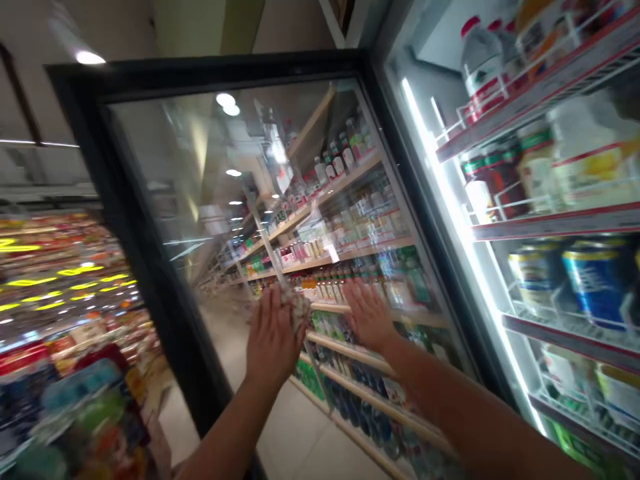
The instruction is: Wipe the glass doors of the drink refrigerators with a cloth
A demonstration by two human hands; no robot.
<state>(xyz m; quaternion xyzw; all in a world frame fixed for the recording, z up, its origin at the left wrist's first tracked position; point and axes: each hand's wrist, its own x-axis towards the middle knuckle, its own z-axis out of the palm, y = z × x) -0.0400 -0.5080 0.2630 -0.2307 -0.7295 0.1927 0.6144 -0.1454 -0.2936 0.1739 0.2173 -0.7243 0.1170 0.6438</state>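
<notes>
Right forearm (440,400) nearest; right hand (369,313), grip apart, against glass door (165,173) toward right edge; left hand (271,337) over cloth (299,309) (clamped? cannot tell). Likely wiping; next stroke needs even pressure.

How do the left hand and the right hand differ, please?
The left hand has a crumpled cloth at its fingers; the right hand shows none. The left hand's fingers point mostly upward, while the right hand's slant up and leftward. Both are raised before the glass door.
</notes>
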